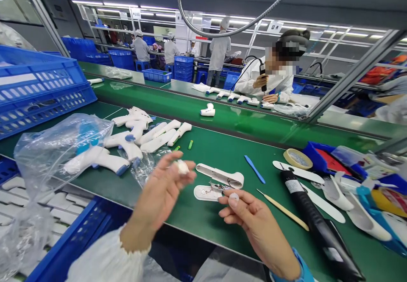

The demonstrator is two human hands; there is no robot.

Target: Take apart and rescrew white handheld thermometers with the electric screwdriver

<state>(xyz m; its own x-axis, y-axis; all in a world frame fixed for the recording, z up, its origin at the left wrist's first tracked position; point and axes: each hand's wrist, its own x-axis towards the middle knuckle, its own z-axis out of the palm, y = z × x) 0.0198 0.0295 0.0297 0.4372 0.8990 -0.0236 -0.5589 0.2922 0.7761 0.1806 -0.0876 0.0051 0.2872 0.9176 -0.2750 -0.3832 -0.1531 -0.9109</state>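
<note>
Small white piece is pinched in left hand, small clear piece in right hand; beyond the right fingertips, casing halves are laid opened, wiring exposed, not joined.

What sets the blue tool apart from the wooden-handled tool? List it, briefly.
Color: the blue tool is blue; the wooden-handled tool has a pale yellow handle.
Length: the blue tool looks shorter than the wooden-handled tool.
Place: the wooden-handled tool lies nearer the right hand than the blue tool does.
Shared: both are slim and lie on the green table.
</note>
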